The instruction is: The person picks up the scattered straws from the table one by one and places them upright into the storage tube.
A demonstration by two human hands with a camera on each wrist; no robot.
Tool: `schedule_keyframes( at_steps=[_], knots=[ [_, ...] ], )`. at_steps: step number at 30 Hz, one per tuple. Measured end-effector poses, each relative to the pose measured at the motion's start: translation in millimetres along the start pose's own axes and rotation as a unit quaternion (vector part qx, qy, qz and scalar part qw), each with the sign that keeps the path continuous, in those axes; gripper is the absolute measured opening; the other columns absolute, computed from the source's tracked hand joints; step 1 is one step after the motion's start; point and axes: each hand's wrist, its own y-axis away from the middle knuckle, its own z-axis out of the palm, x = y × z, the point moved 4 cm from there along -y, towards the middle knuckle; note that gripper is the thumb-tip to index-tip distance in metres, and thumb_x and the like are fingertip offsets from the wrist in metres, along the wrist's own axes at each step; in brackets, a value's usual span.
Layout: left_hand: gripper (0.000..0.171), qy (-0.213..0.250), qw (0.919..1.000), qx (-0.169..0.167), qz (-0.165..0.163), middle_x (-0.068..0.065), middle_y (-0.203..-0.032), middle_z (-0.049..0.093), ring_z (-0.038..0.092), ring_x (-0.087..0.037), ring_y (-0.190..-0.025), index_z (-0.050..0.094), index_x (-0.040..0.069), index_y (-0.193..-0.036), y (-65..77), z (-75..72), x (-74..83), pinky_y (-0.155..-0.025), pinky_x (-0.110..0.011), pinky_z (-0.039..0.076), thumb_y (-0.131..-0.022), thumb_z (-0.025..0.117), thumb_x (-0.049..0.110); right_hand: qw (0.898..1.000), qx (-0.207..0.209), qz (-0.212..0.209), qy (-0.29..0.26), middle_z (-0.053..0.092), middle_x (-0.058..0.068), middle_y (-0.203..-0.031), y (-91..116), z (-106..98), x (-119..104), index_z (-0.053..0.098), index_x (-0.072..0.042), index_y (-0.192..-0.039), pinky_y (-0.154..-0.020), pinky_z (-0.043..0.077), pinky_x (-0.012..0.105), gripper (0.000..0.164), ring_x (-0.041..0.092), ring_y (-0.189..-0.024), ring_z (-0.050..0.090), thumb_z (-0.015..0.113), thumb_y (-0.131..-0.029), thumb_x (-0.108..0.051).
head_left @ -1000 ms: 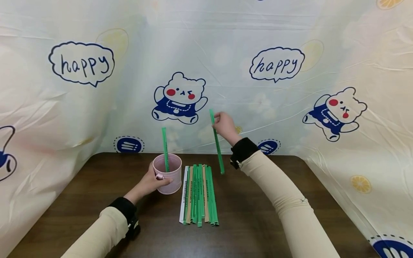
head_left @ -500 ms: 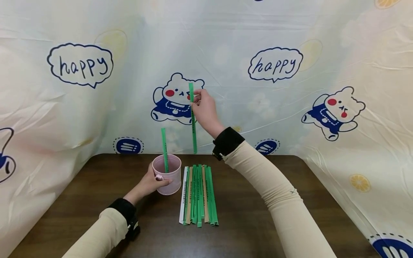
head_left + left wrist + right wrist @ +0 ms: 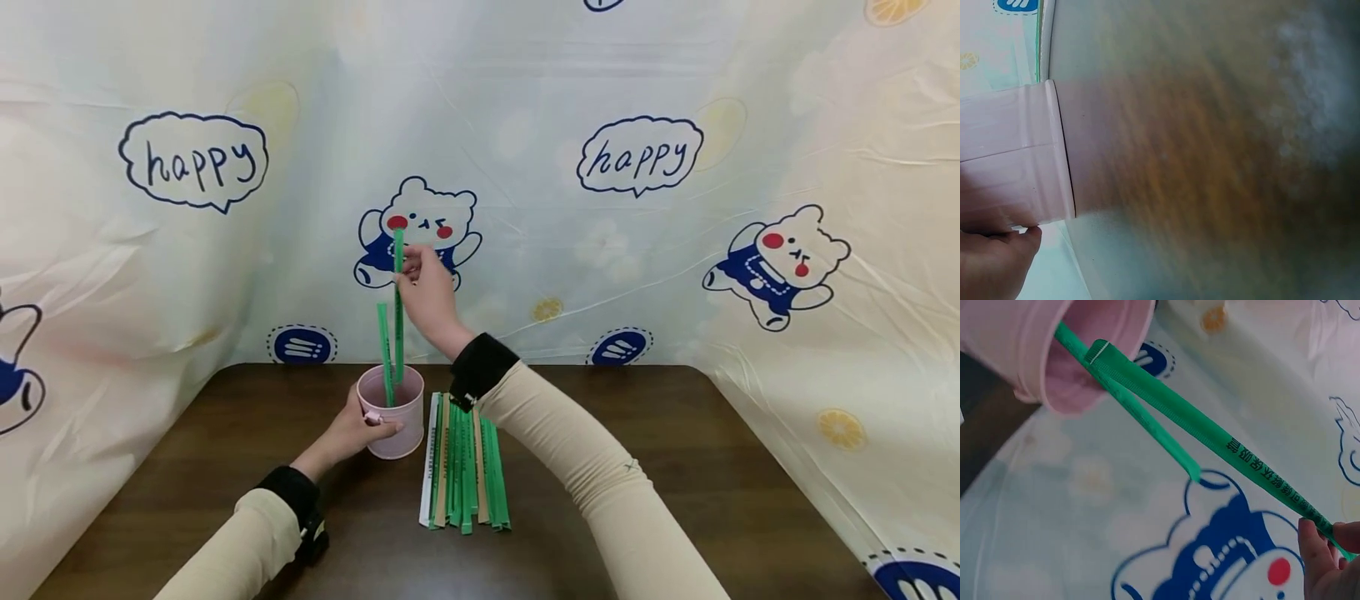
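Observation:
My left hand (image 3: 348,433) grips the side of a small pink bucket (image 3: 397,429), thumb across its front. In the left wrist view a thumb (image 3: 1013,256) lies against the bucket's wall. One green paper-wrapped straw (image 3: 386,346) leans in the bucket, its upper part sticking out. My right hand (image 3: 431,296) pinches another green wrapped straw (image 3: 399,329) near its upper end. That straw hangs almost upright, its lower end at the bucket's mouth. In the right wrist view the held straw (image 3: 1204,434) carries dark printed characters and crosses in front of the leaning straw (image 3: 1154,425).
Right of the bucket lies a row of several wrapped straws (image 3: 467,475), mostly green, with a few tan and one white. They rest on a dark wooden table (image 3: 637,500). A printed curtain (image 3: 525,125) hangs behind and at both sides.
My right hand has carried the held straw leftward from beyond the row, first rising, then lowering to the bucket's mouth. The left hand and the bucket have kept their place.

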Motion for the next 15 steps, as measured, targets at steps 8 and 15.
schedule_keyframes(
  at_steps=[8, 15],
  knots=[
    [0.105, 0.007, 1.0000, 0.000, 0.006, -0.035, -0.153, 0.030, 0.038, -0.051, -0.141, 0.000, -0.005, -0.155, 1.5, 3.7, -3.0, -0.119, -0.067, 0.033, -0.089, 0.076, 0.025, 0.999, -0.042, 0.019, 0.010, 0.068, 0.018, -0.113, 25, 33, 24, 0.054, 0.002, -0.134, -0.089, 0.058, 0.025, 0.036, 0.027, -0.106, 0.068, 0.062, -0.099, -0.001],
    [0.107, 0.012, 0.9999, -0.008, 0.003, -0.034, -0.154, 0.029, 0.038, -0.049, -0.140, -0.003, -0.003, -0.156, -0.8, 0.8, -2.4, -0.119, -0.065, 0.034, -0.090, 0.076, 0.027, 0.997, -0.070, 0.036, 0.025, 0.067, 0.017, -0.112, 36, 49, 47, 0.052, 0.001, -0.135, -0.085, 0.056, 0.023, 0.037, 0.025, -0.103, 0.067, 0.061, -0.099, -0.002]
  ],
)
